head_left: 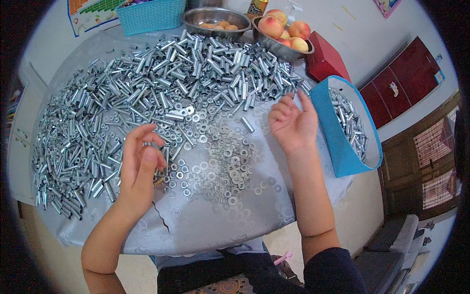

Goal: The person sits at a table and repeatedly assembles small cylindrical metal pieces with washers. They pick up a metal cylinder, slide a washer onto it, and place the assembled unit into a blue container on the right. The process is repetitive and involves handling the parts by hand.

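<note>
My left hand (pixel 139 164) hovers over the near left side of the table, its fingers loosely bent and apart from the thumb, with nothing visible in them. Beside it lie hex nuts (pixel 183 176) and a heap of silver metal sleeves and long thin bolts (pixel 105 142). My right hand (pixel 294 123) is raised with its palm showing, the fingers half curled and no part in them. It is close to a blue box (pixel 327 128) holding many metal pieces. Between my hands spread flat washers (pixel 236 169), and a single sleeve (pixel 247 124) lies apart from the pile.
A large mound of metal sleeves (pixel 196 66) covers the far half of the cloth-covered table (pixel 196 230). Behind it stand a turquoise basket (pixel 149 18), a steel bowl of eggs (pixel 215 32), a bowl of peaches (pixel 274 46), a can (pixel 257 8) and a red box (pixel 327 59).
</note>
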{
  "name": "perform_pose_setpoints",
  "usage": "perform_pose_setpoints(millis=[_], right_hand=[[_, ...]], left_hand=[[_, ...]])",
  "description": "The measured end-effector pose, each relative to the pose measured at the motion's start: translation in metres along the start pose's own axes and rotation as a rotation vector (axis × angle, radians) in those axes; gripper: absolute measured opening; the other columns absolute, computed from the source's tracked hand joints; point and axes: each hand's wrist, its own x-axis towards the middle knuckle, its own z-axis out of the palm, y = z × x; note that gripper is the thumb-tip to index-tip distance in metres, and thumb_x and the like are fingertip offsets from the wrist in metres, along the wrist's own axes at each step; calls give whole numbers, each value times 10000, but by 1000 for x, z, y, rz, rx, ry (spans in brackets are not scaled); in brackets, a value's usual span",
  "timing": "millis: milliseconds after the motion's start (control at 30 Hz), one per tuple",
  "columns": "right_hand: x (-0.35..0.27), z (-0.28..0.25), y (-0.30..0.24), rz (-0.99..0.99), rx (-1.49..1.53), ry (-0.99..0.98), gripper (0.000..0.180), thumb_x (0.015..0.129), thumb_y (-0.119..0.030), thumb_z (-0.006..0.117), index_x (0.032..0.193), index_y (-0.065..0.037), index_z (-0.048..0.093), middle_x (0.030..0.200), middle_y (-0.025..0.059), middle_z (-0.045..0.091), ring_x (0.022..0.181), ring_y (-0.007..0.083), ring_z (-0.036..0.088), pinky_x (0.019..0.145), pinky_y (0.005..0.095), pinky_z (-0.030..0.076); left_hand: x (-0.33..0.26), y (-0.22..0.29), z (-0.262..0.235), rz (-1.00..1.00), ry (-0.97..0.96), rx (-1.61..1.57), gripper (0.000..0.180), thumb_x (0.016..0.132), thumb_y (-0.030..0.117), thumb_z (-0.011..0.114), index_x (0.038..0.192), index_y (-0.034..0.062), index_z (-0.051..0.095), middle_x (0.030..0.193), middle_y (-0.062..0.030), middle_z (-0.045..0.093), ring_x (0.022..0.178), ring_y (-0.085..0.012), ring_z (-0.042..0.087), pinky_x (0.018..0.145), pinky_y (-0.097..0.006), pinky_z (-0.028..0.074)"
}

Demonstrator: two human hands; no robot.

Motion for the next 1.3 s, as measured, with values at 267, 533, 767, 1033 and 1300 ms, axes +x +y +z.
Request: perform_pose_setpoints(millis=[267, 533, 767, 1033, 1300], right_hand=[[-3, 1, 35, 321, -179, -56, 162, 864, -208, 468, 760, -84, 469, 590, -32, 392, 521, 95, 354, 463, 226, 304], [-23, 14, 63, 255, -693, -101, 172, 857, -237, 479, 773, -88, 489, 617, -5, 433, 530, 106, 393, 466, 239, 330], [-43, 21, 84, -547, -2026, -968, 200, 727, -129, 625, 888, -39, 548, 841, 110, 557, 792, 289, 540, 703, 359, 432], [-42, 12, 94, -448, -1982, -1107, 278, 716, -117, 640, 968, -44, 548, 988, 102, 556, 932, 285, 517, 822, 367, 408], [-37, 13, 91, -492, -1995, -1028, 290, 703, -121, 656, 966, -46, 559, 992, 101, 560, 955, 285, 508, 823, 373, 405]], left_hand=[[6, 7, -11, -24, 64, 57, 355, 855, 128, 491, 1178, 33, 375, 969, -55, 460, 740, -79, 443, 702, -219, 376], [17, 7, -33, 81, 2, 398, 386, 757, 66, 575, 1123, 46, 454, 933, -58, 511, 770, -133, 481, 712, -251, 391], [18, 16, -39, 204, -207, 853, 429, 598, 165, 612, 1002, 50, 526, 830, -108, 575, 832, -285, 530, 734, -375, 413], [14, 8, -32, 225, -270, 959, 361, 639, 141, 611, 986, 64, 543, 833, -94, 576, 812, -275, 527, 725, -370, 406], [12, 4, -26, 230, -228, 811, 340, 664, 63, 598, 998, 49, 537, 814, -87, 579, 786, -249, 549, 699, -350, 429]])
